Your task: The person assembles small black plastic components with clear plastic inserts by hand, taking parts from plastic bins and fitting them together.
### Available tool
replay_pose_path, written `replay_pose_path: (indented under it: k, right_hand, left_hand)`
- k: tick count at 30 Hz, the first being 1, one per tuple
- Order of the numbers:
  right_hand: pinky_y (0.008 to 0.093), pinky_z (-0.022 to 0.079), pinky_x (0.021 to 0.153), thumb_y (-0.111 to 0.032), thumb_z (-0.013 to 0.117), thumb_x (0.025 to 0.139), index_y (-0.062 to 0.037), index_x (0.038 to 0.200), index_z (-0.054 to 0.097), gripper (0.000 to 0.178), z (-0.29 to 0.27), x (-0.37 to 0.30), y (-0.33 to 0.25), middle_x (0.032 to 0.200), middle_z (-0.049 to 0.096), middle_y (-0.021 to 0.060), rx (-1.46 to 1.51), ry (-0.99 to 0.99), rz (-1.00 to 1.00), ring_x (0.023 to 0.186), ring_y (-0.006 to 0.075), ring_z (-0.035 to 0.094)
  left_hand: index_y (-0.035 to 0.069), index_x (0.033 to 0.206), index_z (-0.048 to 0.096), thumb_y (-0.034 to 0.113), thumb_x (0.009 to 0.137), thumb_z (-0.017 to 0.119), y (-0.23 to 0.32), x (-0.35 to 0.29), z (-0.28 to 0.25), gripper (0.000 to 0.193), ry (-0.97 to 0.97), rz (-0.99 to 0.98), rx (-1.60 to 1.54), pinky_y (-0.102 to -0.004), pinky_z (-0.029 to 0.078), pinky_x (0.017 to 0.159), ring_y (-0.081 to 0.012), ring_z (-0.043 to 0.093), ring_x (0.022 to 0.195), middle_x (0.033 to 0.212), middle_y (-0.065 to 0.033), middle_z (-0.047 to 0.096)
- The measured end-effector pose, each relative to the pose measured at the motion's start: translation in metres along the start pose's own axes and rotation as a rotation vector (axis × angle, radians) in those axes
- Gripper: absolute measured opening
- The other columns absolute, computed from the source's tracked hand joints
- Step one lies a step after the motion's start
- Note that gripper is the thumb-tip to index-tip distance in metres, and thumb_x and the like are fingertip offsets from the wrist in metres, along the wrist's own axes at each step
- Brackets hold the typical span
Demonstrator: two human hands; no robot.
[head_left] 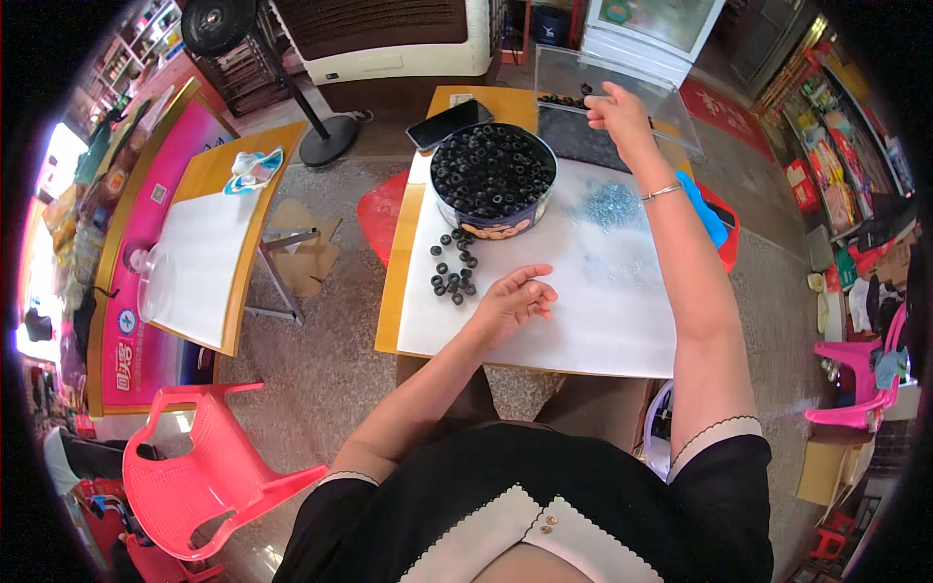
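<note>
Tabletop (607,335) — loose beads (453,279) left of hands (510,307) (622,119)

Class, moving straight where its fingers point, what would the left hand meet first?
Likely the scattered pale bits on the white sheet, though the left hand might pass over them.

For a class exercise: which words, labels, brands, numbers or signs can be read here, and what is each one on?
I won't copy wording, but writing or marks show here:
Pink panel, left: large white characters, a square code and a round blue emblem.
Red mat, upper right: characters, too blurred to read surely.
Round tin: printed side, no wording legible.
White-and-brown appliance: small dark mark, too small to read.
</note>
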State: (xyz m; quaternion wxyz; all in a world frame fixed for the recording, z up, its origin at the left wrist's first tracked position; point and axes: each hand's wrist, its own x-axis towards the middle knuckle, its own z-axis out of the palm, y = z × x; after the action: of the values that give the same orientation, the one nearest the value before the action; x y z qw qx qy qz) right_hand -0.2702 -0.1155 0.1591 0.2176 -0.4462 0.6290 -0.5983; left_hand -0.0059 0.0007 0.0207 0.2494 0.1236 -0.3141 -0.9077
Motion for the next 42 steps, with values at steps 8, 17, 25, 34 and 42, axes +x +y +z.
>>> replay_pose_path:
  k: [8, 17, 25, 34, 42]
  right_hand:
    - [0.0355, 0.049, 0.069, -0.017, 0.064, 0.071, -0.0101, 0.077, 0.069, 0.011, 0.057, -0.051, 0.026, 0.078, 0.067, 0.0098, -0.643, -0.474, -0.282, 0.073, 0.0267, 0.064]
    - [0.0404, 0.04, 0.076, -0.007, 0.059, 0.07, -0.0098, 0.071, 0.069, 0.011, 0.093, -0.059, 0.039, 0.077, 0.066, 0.0128, -1.245, -0.717, -0.392, 0.08, 0.0299, 0.063]
    - [0.0421, 0.048, 0.072, -0.005, 0.057, 0.069, -0.0068, 0.073, 0.068, 0.012, 0.09, -0.057, 0.039, 0.082, 0.066, 0.0159, -1.109, -0.681, -0.309, 0.082, 0.0319, 0.063]
    - [0.04, 0.05, 0.073, -0.014, 0.068, 0.067, -0.0052, 0.082, 0.069, 0.017, 0.095, -0.051, 0.043, 0.089, 0.065, 0.0169, -1.237, -0.832, -0.286, 0.085, 0.032, 0.063]
    - [0.0399, 0.051, 0.073, -0.007, 0.059, 0.071, 0.0006, 0.084, 0.068, 0.018, 0.11, -0.062, 0.023, 0.091, 0.064, 0.0216, -1.348, -0.933, -0.276, 0.086, 0.0345, 0.063]
  left_hand:
    - [0.001, 0.124, 0.043, 0.017, 0.09, 0.055, 0.004, -0.004, -0.001, 0.04, 0.04, -0.044, 0.011, -0.0286, 0.049, 0.077, -0.0135, 0.057, 0.081, 0.094, -0.0076, 0.059]
    - [0.001, 0.122, 0.045, 0.017, 0.09, 0.054, 0.001, -0.003, -0.004, 0.037, 0.036, -0.045, 0.006, -0.029, 0.049, 0.077, -0.0136, 0.058, 0.08, 0.093, -0.0072, 0.059]
    - [0.002, 0.122, 0.046, 0.017, 0.091, 0.053, 0.001, -0.003, -0.004, 0.035, 0.032, -0.034, 0.004, -0.0294, 0.049, 0.077, -0.0136, 0.058, 0.081, 0.093, -0.0072, 0.059]
    - [0.0, 0.121, 0.045, 0.014, 0.091, 0.051, 0.001, -0.004, -0.001, 0.033, 0.033, -0.032, 0.006, -0.0306, 0.049, 0.078, -0.0143, 0.056, 0.081, 0.095, -0.0089, 0.059]
    - [0.001, 0.12, 0.047, 0.013, 0.091, 0.051, 0.001, -0.004, -0.004, 0.031, 0.039, -0.037, 0.003, -0.0306, 0.049, 0.078, -0.0146, 0.057, 0.082, 0.095, -0.0084, 0.059]
